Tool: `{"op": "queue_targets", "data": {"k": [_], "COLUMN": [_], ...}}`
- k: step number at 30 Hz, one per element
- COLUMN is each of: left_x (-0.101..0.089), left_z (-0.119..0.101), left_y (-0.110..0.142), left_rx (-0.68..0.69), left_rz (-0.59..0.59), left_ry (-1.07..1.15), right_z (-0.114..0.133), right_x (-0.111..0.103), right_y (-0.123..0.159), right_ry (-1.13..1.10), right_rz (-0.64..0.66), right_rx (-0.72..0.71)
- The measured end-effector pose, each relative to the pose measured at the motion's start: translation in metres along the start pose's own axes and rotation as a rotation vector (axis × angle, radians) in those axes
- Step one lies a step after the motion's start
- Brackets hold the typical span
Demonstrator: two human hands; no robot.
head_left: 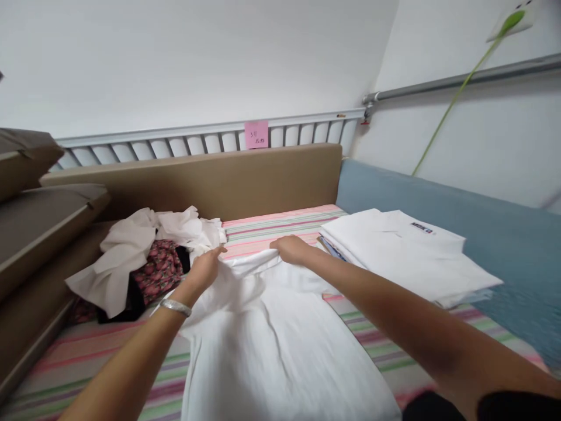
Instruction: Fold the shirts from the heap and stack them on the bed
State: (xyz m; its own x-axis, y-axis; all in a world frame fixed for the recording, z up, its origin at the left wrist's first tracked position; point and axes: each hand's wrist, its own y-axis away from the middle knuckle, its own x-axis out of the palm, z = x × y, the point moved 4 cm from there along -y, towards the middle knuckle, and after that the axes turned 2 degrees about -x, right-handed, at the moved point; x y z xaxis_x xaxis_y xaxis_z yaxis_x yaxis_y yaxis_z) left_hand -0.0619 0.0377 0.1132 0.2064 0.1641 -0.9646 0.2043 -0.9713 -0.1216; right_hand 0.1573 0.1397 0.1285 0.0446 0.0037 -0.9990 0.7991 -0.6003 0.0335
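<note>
A white shirt (272,333) lies spread on the striped bed sheet (280,225), its body reaching toward me. At its far edge, the collar or neckline is pinched on the left side by my left hand (205,268), which has a silver bangle on the wrist. My right hand (289,248) grips the same edge a little farther right, fingers closed on the cloth. Between the two hands the edge is lifted and stretched. Soft creases run down the middle of the shirt.
Crumpled white cloth (123,251) and a red floral garment (158,269) lie to the left. A stack of folded white clothes (403,251) is at right. Brown boxes (48,228) stand at far left. A tan board (245,181) and a blue padded side (438,204) border the bed.
</note>
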Motion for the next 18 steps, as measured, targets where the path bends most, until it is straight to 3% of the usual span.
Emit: {"op": "queue_targets", "data": {"k": [5,8,10,13,15,18], "left_x": [0.04,0.059,0.071,0.098,0.123,0.145], "left_z": [0.029,0.037,0.033,0.02,0.024,0.064], "left_y": [-0.051,-0.055,-0.04,0.006,0.039,0.067], "left_rx": [-0.128,-0.252,-0.225,0.086,0.223,0.015], "left_rz": [-0.001,-0.077,-0.19,-0.339,-0.269,-0.164], "left_ry": [-0.019,-0.045,-0.042,0.019,0.024,-0.001], "right_z": [-0.012,-0.011,-0.003,0.014,0.02,0.004], "right_x": [0.024,0.044,0.064,0.105,0.137,0.168], "right_y": [-0.072,-0.087,-0.075,-0.033,-0.002,0.027], "right_ry": [0.041,0.061,0.04,-0.096,-0.183,-0.212], "right_rz": [0.031,-0.054,-0.134,-0.267,-0.252,-0.171], "right_rx": [0.064,0.178,0.223,0.128,0.007,0.096]}}
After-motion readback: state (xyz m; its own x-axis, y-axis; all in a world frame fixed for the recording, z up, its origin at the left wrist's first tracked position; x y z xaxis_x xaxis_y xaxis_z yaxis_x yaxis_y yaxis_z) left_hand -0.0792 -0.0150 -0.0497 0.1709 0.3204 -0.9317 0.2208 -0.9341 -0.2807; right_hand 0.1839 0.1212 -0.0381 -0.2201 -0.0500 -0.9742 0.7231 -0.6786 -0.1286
